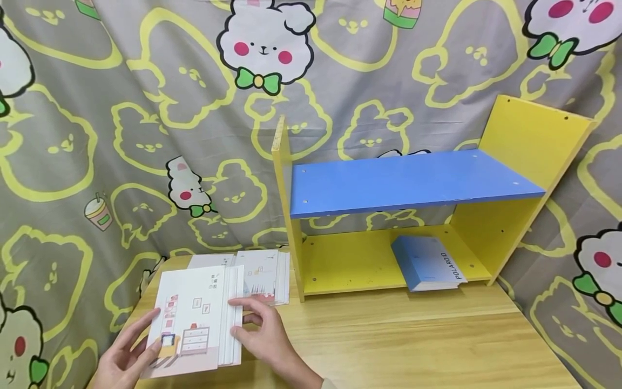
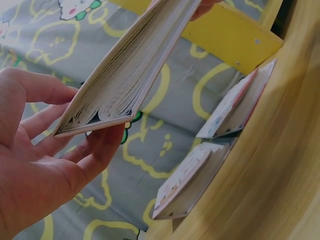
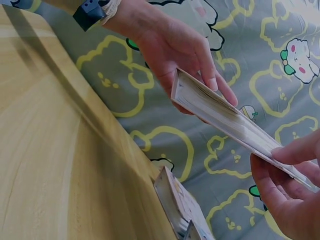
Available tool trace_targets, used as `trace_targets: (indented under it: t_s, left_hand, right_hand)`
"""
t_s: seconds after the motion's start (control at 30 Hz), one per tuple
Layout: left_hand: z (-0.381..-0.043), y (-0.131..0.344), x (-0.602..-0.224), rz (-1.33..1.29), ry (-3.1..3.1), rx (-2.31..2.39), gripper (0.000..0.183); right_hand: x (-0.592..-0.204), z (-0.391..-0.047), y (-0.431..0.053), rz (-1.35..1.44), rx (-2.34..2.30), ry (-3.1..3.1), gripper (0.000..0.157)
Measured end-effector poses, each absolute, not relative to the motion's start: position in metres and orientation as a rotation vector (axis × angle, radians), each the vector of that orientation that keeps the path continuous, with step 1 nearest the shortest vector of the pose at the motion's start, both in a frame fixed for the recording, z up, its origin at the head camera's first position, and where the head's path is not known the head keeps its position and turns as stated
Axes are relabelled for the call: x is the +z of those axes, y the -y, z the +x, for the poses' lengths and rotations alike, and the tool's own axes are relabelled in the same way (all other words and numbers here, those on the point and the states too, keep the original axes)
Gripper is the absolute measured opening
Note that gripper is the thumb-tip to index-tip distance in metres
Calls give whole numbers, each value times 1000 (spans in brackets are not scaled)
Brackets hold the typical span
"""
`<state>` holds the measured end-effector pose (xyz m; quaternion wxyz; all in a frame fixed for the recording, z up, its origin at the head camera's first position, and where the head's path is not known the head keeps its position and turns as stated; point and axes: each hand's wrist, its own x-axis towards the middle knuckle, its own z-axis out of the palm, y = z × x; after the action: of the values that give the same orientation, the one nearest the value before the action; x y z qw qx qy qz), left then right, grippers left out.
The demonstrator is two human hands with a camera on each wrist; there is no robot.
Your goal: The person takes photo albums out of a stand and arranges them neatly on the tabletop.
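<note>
Both hands hold a white photo album (image 1: 182, 310) above the left part of the table. Its cover shows a drawn dresser, armchair and picture frames. My left hand (image 1: 123, 354) pinches the lower left edge, thumb on the cover and other fingers underneath, as the left wrist view shows. At the opposite side, my right hand (image 1: 267, 335) grips the edge between thumb and fingers. Loose, wavy page edges (image 2: 107, 95) show between the covers. Behind it, similar white albums (image 1: 257, 270) lie on the table, partly hidden by the held one.
A yellow shelf unit with a blue middle board (image 1: 408, 181) stands at the back right. On its bottom board (image 1: 355, 262) lies a blue album (image 1: 430, 262) marked POLAROID, its front end jutting past the board's edge. A patterned curtain (image 1: 340, 81) hangs behind the wooden table (image 1: 413, 340).
</note>
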<state>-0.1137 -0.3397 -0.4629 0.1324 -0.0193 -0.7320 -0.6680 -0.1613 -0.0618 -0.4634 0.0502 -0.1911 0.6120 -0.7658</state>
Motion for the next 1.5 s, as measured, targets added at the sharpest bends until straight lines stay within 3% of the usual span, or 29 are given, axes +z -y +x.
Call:
trace_targets:
  t_s: [1.07,1.5]
  left_hand:
    - [-113,356,-476,16,2209,-1893,59]
    - [-115,361,-478,186,2281,-1865,60]
  right_hand:
    - [-477,-158,77,-467,-2326,-1900,50]
    - [-483,-158,83,-429,-2318,-1915,47]
